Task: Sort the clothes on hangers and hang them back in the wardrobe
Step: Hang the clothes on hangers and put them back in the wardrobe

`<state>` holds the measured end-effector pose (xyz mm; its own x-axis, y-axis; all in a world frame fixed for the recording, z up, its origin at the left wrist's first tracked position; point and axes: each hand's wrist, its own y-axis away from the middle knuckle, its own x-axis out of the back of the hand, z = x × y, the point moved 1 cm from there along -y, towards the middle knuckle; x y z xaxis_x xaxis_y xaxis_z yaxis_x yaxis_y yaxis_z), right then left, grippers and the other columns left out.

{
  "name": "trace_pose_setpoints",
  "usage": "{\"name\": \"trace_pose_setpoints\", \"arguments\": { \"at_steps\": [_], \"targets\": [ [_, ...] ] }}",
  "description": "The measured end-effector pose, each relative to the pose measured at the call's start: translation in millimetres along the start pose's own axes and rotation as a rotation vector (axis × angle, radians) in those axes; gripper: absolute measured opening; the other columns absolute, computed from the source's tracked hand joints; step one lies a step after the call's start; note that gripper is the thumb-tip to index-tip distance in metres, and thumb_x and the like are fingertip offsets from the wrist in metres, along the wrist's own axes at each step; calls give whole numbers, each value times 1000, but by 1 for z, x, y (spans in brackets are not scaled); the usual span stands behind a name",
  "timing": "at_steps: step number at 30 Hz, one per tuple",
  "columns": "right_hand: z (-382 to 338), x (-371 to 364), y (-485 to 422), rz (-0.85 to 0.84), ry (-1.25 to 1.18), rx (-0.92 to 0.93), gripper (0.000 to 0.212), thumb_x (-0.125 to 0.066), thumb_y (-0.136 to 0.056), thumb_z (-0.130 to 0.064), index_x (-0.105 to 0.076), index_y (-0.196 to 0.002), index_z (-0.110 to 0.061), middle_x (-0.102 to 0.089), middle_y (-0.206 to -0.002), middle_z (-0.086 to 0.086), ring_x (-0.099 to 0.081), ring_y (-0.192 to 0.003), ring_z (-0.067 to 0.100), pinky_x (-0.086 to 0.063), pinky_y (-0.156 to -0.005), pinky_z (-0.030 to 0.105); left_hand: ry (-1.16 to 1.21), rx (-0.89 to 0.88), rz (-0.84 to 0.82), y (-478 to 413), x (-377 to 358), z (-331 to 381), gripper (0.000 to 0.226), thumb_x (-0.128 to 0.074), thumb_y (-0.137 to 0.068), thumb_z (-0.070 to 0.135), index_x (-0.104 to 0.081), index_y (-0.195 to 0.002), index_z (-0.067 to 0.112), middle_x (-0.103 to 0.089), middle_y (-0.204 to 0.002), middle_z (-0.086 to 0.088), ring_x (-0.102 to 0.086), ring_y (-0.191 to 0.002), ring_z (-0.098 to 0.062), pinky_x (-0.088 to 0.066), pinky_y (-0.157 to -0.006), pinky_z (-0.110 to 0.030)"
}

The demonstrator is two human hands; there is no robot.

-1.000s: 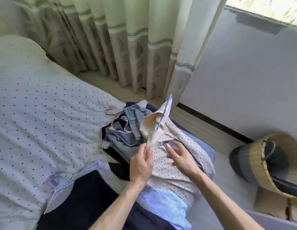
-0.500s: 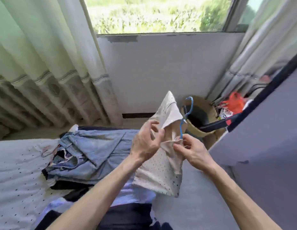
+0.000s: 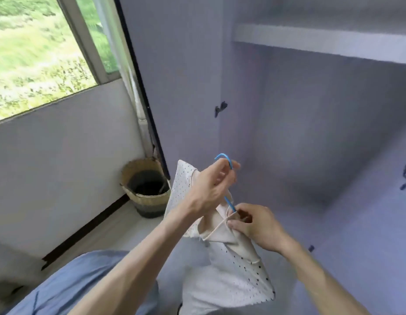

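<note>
Turned from the bed, you now face the wardrobe point(image 3: 311, 133) filling the frame's right, where at centre your left hand point(image 3: 208, 189) grips the neck of the blue hanger point(image 3: 229, 203) and your right hand point(image 3: 256, 226) pinches the collar of the dotted shirt point(image 3: 233, 280) just below.

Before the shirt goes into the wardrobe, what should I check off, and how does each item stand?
1. The left hand grips the blue hanger under its hook: ok.
2. The hook is clear above that hand: ok.
3. The dotted shirt sits squarely on the hanger: cannot tell, fabric hides its shoulders.
4. The right hand is off the collar: not ok, it pinches it.
5. The wardrobe stands open ahead: ok.
6. A hanging rail is located: cannot tell, none in view.
</note>
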<state>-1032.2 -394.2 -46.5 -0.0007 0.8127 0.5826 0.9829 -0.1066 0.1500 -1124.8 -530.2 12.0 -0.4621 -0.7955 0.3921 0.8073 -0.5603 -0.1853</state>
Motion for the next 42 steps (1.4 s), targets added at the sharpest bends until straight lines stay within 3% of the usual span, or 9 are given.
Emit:
{"name": "trace_pose_setpoints", "arguments": {
  "at_steps": [4,10,14,17,21,25,31,37,42],
  "targets": [
    [30,40,10,221,33,-35,15,-73,-85,-37,-64,-81,-25,-60,-65,-16,-51,-62,3,-41,-60,19,31,-76,18,-46,-41,7,17,-46,-103,19,-51,-87,19,-63,-103,29,-57,-74,-9,-50,-72,-22],
    [56,95,31,458,195,-195,25,-64,-92,-39,-63,-117,-38,-72,-92,-20,-63,-81,-2,-47,-75,19,123,-107,-4,-116,-72,14,17,-45,-105,21,-57,-96,12,-65,-94,11,-62,-76,-10,-52,-81,-32],
    [71,109,49,514,466,-292,26,-46,-95,-52,-63,-99,-33,-65,-87,-15,-54,-84,12,-49,-75,33,204,-88,-7,-150,-83,16,19,-45,-105,21,-57,-90,25,-64,-94,15,-62,-79,-15,-54,-86,-46],
    [75,110,55,430,513,-400,29,-45,-99,-41,-43,-77,-23,-50,-71,-6,-45,-72,18,-44,-70,35,237,-93,-47,-173,-91,22,23,-46,-104,20,-53,-82,19,-65,-110,19,-62,-79,-13,-54,-88,-51],
    [65,106,52,337,352,-449,19,-52,-96,-37,-48,-85,-22,-52,-68,-4,-49,-67,17,-43,-65,32,247,-102,-185,-197,-110,28,21,-46,-103,22,-61,-88,23,-68,-102,21,-64,-83,-15,-55,-89,-47],
    [50,100,45,263,86,-485,13,-62,-91,-38,-61,-93,-26,-62,-80,-7,-50,-64,2,-44,-65,20,228,-118,-272,-210,-123,36,23,-43,-104,17,-66,-106,12,-70,-98,1,-61,-78,-1,-47,-76,-14],
    [34,93,31,262,-393,-452,23,-63,-96,-18,-57,-117,-14,-63,-90,3,-60,-61,18,-50,-54,28,232,12,-537,-232,-137,37,29,-42,-101,7,-62,-115,22,-72,-103,6,-64,-97,-14,-50,-101,-39],
    [42,93,11,473,-487,-467,15,-60,-97,-13,-60,-112,-9,-63,-86,0,-54,-57,13,-45,-50,24,23,-55,-758,-251,-138,50,43,-47,-99,6,-55,-139,19,-59,-131,8,-53,-124,-11,-42,-100,-27],
    [52,123,-3,630,-543,-449,14,-59,-96,-6,-61,-108,0,-61,-78,2,-47,-49,10,-39,-46,23,-200,-285,-691,-281,-138,70,41,-51,-99,20,-53,-140,28,-51,-143,7,-47,-133,-11,-34,-100,-18]
  ]
}}
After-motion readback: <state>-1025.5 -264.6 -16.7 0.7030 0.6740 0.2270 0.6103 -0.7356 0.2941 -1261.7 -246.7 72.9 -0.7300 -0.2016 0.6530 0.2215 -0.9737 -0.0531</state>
